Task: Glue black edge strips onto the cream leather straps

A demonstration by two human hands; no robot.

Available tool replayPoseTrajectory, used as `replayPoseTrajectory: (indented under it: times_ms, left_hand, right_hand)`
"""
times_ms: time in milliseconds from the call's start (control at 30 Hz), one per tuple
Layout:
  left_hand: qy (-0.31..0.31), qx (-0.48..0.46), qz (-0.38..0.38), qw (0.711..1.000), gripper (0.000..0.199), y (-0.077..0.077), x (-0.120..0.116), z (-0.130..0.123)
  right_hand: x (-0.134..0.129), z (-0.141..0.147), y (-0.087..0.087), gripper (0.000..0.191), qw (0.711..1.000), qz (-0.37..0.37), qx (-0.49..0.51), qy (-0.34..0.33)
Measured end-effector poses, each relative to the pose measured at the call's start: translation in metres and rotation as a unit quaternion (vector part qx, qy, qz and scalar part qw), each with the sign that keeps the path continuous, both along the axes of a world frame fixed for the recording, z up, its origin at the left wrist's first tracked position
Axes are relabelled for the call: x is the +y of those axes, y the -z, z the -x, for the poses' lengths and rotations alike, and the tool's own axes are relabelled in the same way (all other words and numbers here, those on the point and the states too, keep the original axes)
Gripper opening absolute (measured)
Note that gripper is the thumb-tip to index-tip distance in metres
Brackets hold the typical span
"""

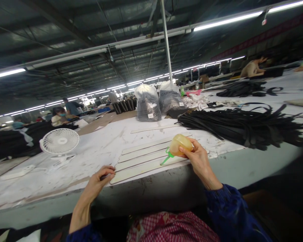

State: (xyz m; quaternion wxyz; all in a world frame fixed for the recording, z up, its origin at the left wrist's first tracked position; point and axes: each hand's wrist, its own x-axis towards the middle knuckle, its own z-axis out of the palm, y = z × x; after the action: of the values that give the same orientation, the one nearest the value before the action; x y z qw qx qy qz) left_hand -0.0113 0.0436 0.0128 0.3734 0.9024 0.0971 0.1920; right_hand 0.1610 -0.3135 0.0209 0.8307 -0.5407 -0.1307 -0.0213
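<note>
My right hand is wrapped round a soft yellowish squeeze bottle. The bottle is tilted, its green nozzle pointing down onto the nearest of several long, pale, dark-edged strips. These strips lie side by side on the white-covered table, near its front edge. At the left end of the nearest strip, my left hand has its fingers bent and its thumb and fingertips pinched on the strip's end.
A white fan stands on the table at the left, near a power strip. Black straps are heaped at the right. Two filled plastic bags stand at the back. Other people work farther off.
</note>
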Motion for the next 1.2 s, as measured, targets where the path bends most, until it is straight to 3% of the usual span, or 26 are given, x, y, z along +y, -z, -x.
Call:
replayPoseTrajectory:
  times_ms: [433,800,1067,1200]
  left_hand:
    - [-0.014,0.004,-0.010,1.000,0.040,0.000,0.004,0.000]
    - [-0.013,0.026,-0.038,0.999,0.043,0.007,0.021,-0.003]
    - [-0.031,-0.017,-0.036,0.999,0.047,0.010,0.013,-0.003]
    - [-0.015,0.024,-0.042,0.999,0.046,0.010,0.022,-0.004]
  right_hand:
    - [-0.032,-0.009,-0.002,0.060,0.999,0.003,-0.008,0.035]
    - [-0.060,-0.022,-0.003,0.060,0.998,0.004,-0.016,0.066]
    - [-0.082,-0.028,-0.002,0.060,0.993,0.015,-0.014,0.112]
    - [-0.091,-0.029,-0.004,0.059,0.992,0.014,-0.025,0.126]
